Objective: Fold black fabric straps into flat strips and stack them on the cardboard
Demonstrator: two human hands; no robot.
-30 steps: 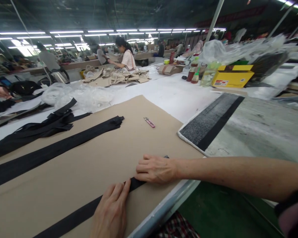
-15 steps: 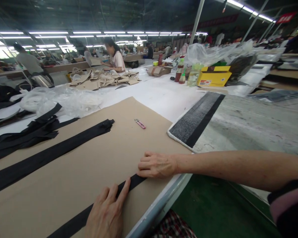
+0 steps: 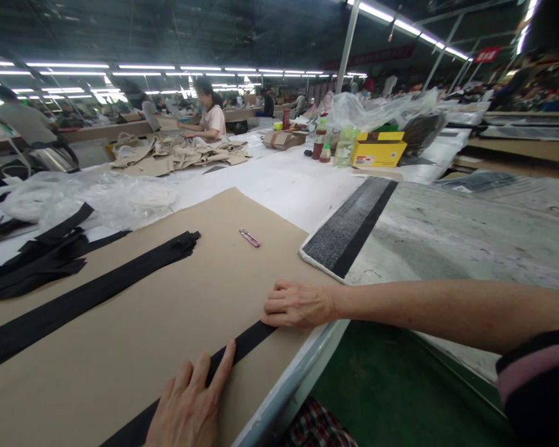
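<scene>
A narrow black fabric strip (image 3: pixel 252 338) lies slantwise across a large beige sheet (image 3: pixel 168 323). My left hand (image 3: pixel 189 397) rests on the strip with spread fingers, the index fingertip on its surface. Farther along, my right hand (image 3: pixel 300 304) has its fingers curled down over the strip's far end, near the sheet's right edge. The thumb and the very end of the strip are hidden beneath that hand. Beyond both hands a pair of pink-handled thread snips (image 3: pixel 249 238) lies on the sheet.
Stacked black strips (image 3: pixel 93 279) lie at left, beside a loose black pile (image 3: pixel 41 261). To the right is a pale board (image 3: pixel 447 230) bearing a grey-and-black band (image 3: pixel 354 226). A yellow box (image 3: pixel 379 149) and bottles stand behind. A co-worker (image 3: pixel 209 115) sits farther back.
The view has turned slightly right, so the table's things appear farther left. My right hand has shifted right along the strip, and more strip shows between the hands.
</scene>
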